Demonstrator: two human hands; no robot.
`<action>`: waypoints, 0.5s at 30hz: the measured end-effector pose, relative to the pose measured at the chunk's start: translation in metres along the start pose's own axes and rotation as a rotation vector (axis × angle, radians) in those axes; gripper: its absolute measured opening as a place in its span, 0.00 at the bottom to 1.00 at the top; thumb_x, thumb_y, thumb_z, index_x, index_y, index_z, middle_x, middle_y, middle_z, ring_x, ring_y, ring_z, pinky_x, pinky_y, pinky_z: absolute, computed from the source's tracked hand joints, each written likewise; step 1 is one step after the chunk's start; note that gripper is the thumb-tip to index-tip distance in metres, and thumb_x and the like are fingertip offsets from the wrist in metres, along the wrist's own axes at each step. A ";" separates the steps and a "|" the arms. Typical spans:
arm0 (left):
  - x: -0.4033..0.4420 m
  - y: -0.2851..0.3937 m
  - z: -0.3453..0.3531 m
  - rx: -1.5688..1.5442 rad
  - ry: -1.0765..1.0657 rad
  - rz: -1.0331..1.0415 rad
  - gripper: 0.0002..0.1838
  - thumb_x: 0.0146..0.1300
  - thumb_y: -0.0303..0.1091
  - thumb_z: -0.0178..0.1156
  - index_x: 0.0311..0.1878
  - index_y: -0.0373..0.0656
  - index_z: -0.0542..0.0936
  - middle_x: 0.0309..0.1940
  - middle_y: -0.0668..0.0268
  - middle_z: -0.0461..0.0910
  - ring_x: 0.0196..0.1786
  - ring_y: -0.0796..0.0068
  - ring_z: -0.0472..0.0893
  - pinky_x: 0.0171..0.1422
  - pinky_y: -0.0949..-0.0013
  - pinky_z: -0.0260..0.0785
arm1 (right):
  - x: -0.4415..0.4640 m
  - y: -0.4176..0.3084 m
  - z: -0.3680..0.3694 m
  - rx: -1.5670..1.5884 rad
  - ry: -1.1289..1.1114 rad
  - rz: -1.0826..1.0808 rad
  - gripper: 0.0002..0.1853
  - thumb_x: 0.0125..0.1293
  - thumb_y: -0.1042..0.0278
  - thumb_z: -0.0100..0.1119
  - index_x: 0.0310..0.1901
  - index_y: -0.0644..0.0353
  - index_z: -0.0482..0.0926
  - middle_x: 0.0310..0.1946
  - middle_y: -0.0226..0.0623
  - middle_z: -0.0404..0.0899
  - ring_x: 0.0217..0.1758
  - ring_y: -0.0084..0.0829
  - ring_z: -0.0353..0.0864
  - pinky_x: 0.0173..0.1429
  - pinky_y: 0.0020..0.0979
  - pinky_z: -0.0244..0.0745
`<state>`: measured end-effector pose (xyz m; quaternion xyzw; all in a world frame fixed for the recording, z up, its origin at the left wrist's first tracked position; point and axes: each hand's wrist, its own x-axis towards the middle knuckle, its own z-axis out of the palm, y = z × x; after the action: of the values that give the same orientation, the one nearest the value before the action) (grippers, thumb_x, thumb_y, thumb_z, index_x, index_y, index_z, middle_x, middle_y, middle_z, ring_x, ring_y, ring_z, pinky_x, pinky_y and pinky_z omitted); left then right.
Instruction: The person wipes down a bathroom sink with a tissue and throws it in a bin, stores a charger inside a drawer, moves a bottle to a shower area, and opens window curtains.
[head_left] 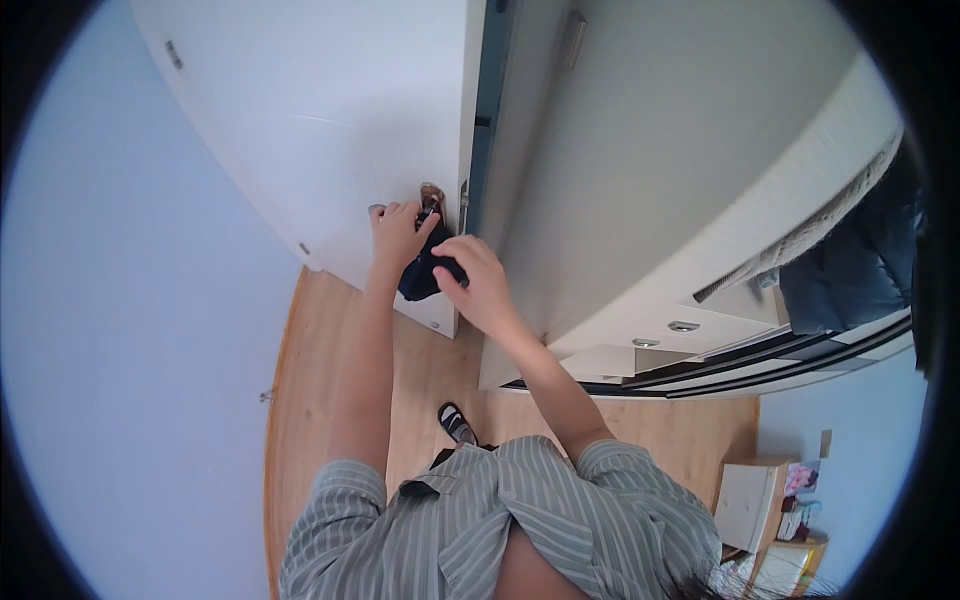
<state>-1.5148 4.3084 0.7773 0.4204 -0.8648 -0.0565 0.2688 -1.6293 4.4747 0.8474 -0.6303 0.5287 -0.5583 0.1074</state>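
My left hand is at the metal lever handle of a white door, its fingers curled over the lever and its thumb beside the handle's plate. Below the handle hangs a dark cloth item, perhaps a bag; how it is fastened is hidden by my hands. To the right of it, my right hand is close by, thumb and fingers apart in a curve. Part of the dark cloth shows in that gap, and whether the fingers touch it is unclear.
A tall pale cabinet door stands to the right of the door's edge. Beyond it are drawers and a dark padded garment. My sandalled foot rests on the wooden floor. A small cabinet sits lower right.
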 end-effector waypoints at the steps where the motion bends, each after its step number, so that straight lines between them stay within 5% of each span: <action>1: -0.004 0.002 0.000 0.029 -0.005 -0.017 0.18 0.64 0.51 0.61 0.35 0.44 0.79 0.34 0.61 0.82 0.47 0.60 0.79 0.62 0.49 0.60 | 0.008 0.014 -0.009 0.033 -0.007 0.000 0.11 0.59 0.75 0.63 0.45 0.62 0.79 0.44 0.40 0.79 0.48 0.44 0.78 0.53 0.36 0.73; 7: -0.168 0.014 -0.095 -0.012 0.191 -0.102 0.15 0.62 0.43 0.64 0.31 0.40 0.77 0.32 0.61 0.79 0.46 0.56 0.77 0.65 0.45 0.60 | -0.067 -0.044 -0.016 0.177 -0.008 -0.005 0.10 0.59 0.72 0.62 0.42 0.63 0.79 0.41 0.43 0.78 0.48 0.46 0.77 0.52 0.39 0.71; 15: -0.298 -0.033 -0.162 -0.110 0.286 -0.194 0.15 0.67 0.38 0.52 0.45 0.35 0.79 0.50 0.47 0.78 0.56 0.42 0.73 0.67 0.53 0.62 | -0.097 -0.048 0.037 0.199 -0.256 -0.031 0.13 0.62 0.70 0.63 0.47 0.61 0.78 0.43 0.41 0.79 0.51 0.43 0.79 0.56 0.37 0.73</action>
<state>-1.2586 4.5340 0.7797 0.4903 -0.7686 -0.0688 0.4050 -1.5547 4.5545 0.8121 -0.6907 0.4428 -0.5248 0.2270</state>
